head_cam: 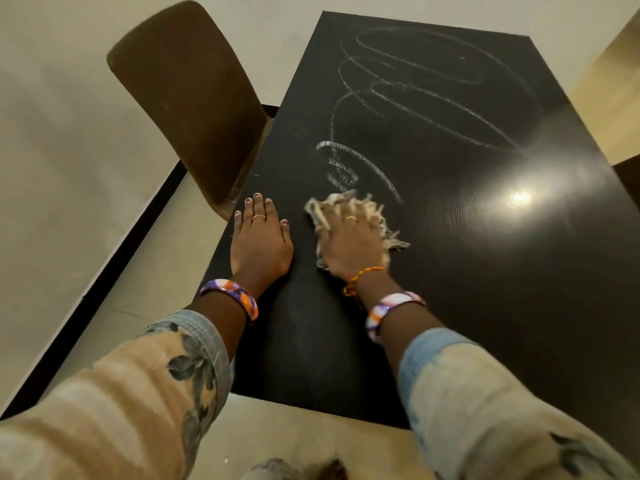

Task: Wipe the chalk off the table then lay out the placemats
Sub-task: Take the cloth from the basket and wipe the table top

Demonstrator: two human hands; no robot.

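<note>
A black table carries white chalk scribbles, with looping lines across its far half and a denser patch just beyond my hands. My right hand presses flat on a cream fringed cloth against the tabletop, below that dense patch. Strands of the cloth stick out around the fingers. My left hand lies flat on the table near its left edge, fingers spread, holding nothing. No placemats are in view.
A brown chair stands against the table's left side, its backrest close to my left hand. A pale floor with a dark strip runs along the left. A bright light glare sits on the table's right half.
</note>
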